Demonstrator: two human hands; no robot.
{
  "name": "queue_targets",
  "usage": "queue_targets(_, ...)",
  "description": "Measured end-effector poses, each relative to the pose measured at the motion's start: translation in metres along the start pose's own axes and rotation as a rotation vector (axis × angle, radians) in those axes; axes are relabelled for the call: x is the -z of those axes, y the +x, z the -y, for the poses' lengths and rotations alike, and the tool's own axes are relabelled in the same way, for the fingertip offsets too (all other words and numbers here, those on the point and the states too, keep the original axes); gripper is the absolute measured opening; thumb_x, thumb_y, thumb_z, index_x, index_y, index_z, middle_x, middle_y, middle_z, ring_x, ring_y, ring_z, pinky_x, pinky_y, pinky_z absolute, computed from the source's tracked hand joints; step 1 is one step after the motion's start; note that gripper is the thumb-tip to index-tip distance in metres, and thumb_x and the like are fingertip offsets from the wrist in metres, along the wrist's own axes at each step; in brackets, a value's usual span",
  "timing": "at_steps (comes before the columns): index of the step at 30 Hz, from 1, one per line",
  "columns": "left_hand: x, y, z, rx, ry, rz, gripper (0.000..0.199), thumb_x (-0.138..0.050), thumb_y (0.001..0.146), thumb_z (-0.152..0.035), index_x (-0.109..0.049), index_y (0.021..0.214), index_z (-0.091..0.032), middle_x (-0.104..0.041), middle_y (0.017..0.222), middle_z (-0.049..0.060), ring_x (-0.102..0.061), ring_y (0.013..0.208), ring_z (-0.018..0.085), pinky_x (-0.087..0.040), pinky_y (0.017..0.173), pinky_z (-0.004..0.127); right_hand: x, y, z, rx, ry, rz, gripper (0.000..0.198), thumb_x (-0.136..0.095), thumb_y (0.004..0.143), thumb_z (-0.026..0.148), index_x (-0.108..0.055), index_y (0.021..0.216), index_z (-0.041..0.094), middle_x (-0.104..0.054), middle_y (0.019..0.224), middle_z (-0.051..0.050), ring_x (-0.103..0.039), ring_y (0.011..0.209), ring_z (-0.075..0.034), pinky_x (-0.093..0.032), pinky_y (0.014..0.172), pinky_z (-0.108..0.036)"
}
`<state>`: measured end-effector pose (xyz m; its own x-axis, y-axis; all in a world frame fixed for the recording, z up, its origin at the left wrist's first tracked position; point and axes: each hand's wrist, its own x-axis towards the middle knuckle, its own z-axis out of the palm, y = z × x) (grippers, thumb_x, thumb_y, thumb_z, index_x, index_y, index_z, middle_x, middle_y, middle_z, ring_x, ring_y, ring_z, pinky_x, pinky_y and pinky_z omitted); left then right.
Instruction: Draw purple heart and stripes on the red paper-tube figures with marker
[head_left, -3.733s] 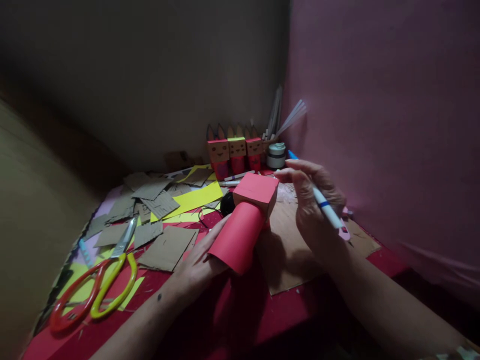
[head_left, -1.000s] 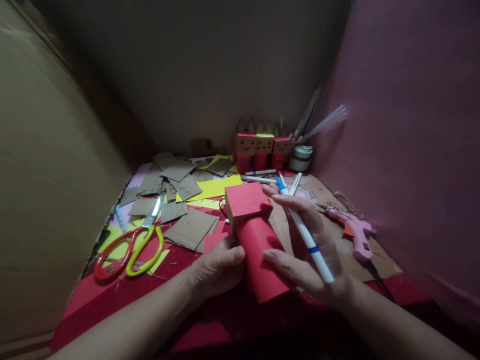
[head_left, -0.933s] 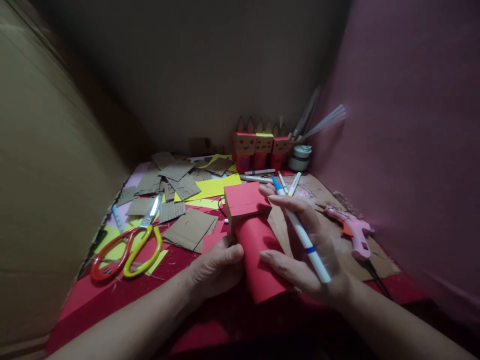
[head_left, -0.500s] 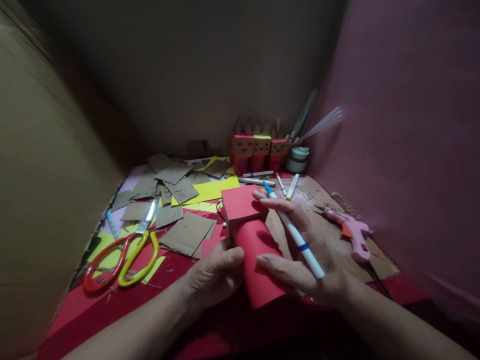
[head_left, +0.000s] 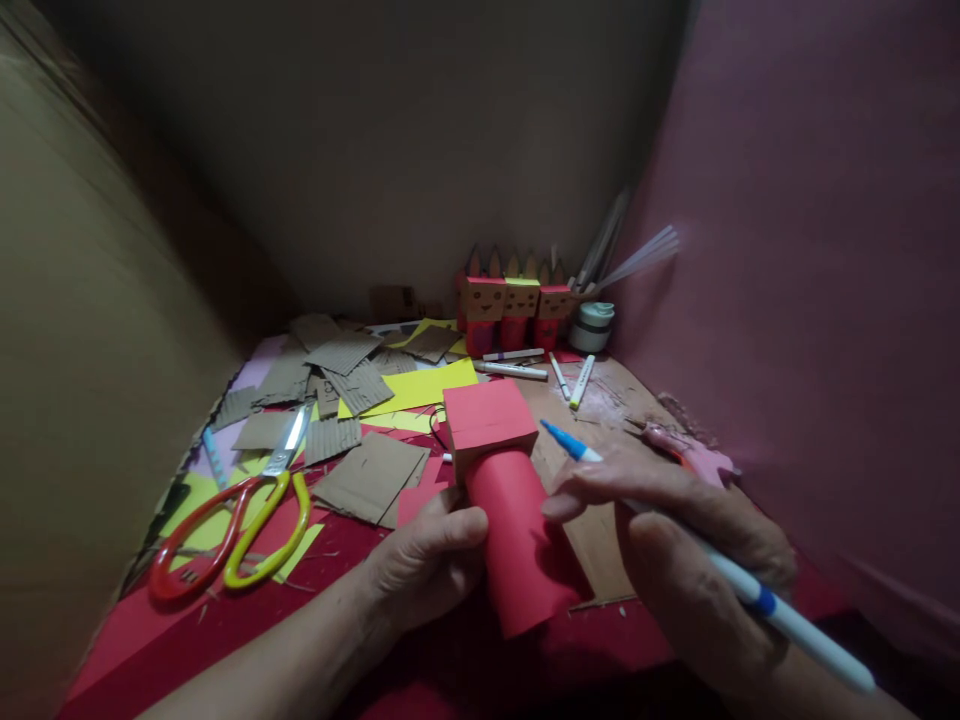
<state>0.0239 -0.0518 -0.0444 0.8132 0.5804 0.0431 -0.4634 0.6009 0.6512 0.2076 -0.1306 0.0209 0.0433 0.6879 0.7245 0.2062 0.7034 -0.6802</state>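
My left hand (head_left: 435, 550) grips a paper figure (head_left: 517, 535) from its left side, thumb on the body. The figure has a red paper tube for a body and a cardboard box head with a red top, and it lies tilted with the head away from me. A white marker (head_left: 787, 620) with a blue tip and a blue band rests between the fingers of my right hand (head_left: 705, 540). The tip points left, close to the figure's head but apart from it. Part of the right hand hides the marker's middle.
Scissors (head_left: 259, 510) with red and yellow handles lie at left beside cardboard scraps (head_left: 375, 475) and yellow paper (head_left: 427, 385). Finished-looking box-headed figures (head_left: 517, 305) stand at the back near a pale jar (head_left: 592, 327). Loose markers (head_left: 582, 382) and a pink glue gun (head_left: 694, 455) lie right.
My right hand has come off the figure and moved right and toward me. The marker has turned from steep to more slanted, its tip lower. My left hand still holds the figure.
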Motion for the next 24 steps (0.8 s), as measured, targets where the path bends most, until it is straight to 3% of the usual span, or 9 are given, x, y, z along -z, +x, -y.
queue_targets(3, 0.000, 0.000, 0.000, 0.004, 0.008, 0.002, 0.035, -0.088, 0.076, -0.036, -0.079, 0.100, -0.013, -0.080, 0.084, 0.005, -0.076, 0.079, 0.017, -0.058, 0.073, 0.022, -0.003, -0.005, 0.003, 0.005, 0.021, 0.030, 0.026, -0.059, 0.100, 0.029, -0.076, 0.120, 0.028, -0.082, 0.092, -0.006, -0.077, 0.086, -0.024, -0.067, 0.075, -0.036)
queue_targets(6, -0.002, 0.002, -0.001, 0.018, 0.007, -0.014, 0.041, -0.088, 0.075, -0.034, -0.078, 0.109, -0.014, -0.081, 0.091, 0.007, -0.077, 0.084, 0.018, -0.059, 0.078, 0.023, -0.003, -0.003, 0.004, 0.019, -0.009, 0.099, 0.030, -0.063, 0.095, 0.022, -0.075, 0.121, 0.030, -0.083, 0.094, -0.006, -0.078, 0.085, -0.026, -0.067, 0.078, -0.039)
queue_targets(11, -0.001, 0.004, -0.001, 0.027, 0.016, -0.007, 0.044, -0.086, 0.077, -0.034, -0.076, 0.115, -0.014, -0.082, 0.097, 0.010, -0.078, 0.088, 0.022, -0.059, 0.081, 0.026, -0.004, 0.005, 0.002, 0.089, -0.034, 0.122, 0.038, -0.064, 0.085, 0.005, -0.076, 0.115, 0.026, -0.083, 0.087, -0.005, -0.076, 0.076, -0.023, -0.065, 0.068, -0.032)
queue_targets(16, 0.003, 0.002, 0.000, 0.006, 0.013, 0.001, 0.040, -0.085, 0.078, -0.032, -0.076, 0.113, -0.015, -0.082, 0.095, 0.010, -0.079, 0.087, 0.024, -0.060, 0.080, 0.028, -0.005, 0.013, -0.002, 0.154, -0.051, 0.239, 0.031, -0.064, 0.086, 0.005, -0.076, 0.109, 0.022, -0.080, 0.081, -0.005, -0.070, 0.064, -0.019, -0.059, 0.061, -0.030)
queue_targets(20, 0.002, 0.002, -0.003, 0.016, 0.028, 0.015, 0.039, -0.084, 0.080, -0.034, -0.076, 0.114, -0.016, -0.082, 0.100, 0.010, -0.079, 0.090, 0.023, -0.060, 0.084, 0.028, -0.006, 0.010, -0.012, 0.161, 0.000, 0.194, 0.027, -0.064, 0.088, 0.009, -0.076, 0.108, 0.021, -0.074, 0.074, -0.004, -0.065, 0.061, -0.017, -0.055, 0.056, -0.028)
queue_targets(24, 0.009, 0.003, -0.007, 0.080, 0.101, 0.090, 0.048, -0.082, 0.081, -0.042, -0.075, 0.120, -0.014, -0.080, 0.107, 0.014, -0.077, 0.101, 0.027, -0.059, 0.091, 0.032, -0.006, 0.004, -0.021, 0.194, 0.075, 0.190, 0.030, -0.062, 0.090, 0.014, -0.077, 0.114, 0.023, -0.075, 0.078, -0.007, -0.068, 0.067, -0.021, -0.058, 0.059, -0.033)
